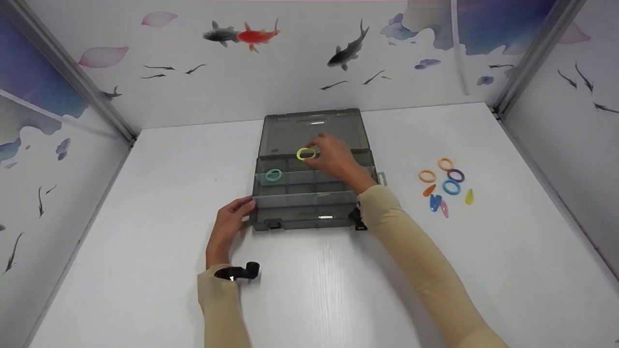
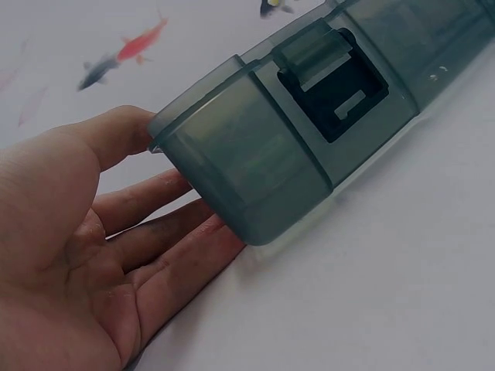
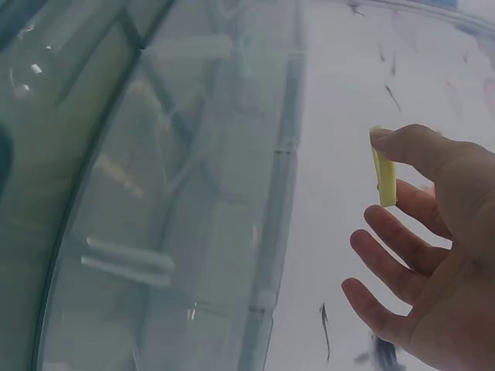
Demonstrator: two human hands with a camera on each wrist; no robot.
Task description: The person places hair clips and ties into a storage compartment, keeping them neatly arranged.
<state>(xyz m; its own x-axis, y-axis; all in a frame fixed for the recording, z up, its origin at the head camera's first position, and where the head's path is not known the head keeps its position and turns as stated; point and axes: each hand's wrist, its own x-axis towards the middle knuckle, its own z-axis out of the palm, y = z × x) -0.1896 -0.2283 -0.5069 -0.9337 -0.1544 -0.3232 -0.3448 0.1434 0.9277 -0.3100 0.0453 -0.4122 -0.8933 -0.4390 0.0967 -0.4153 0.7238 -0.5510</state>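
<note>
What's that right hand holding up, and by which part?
The right hand pinches a yellow ring by its rim, between thumb and index finger.

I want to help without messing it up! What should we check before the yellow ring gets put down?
1. Lid open: ok, folded back.
2. Yellow ring held: ok, the right hand pinches it.
3. Box has a hand on it: ok, the left hand touches its left side.
4. Green ring lying in one compartment: cannot tell, the dividers are see-through.
5. Everything in the box: not ok, rings and clips lie on the table to its right.
</note>
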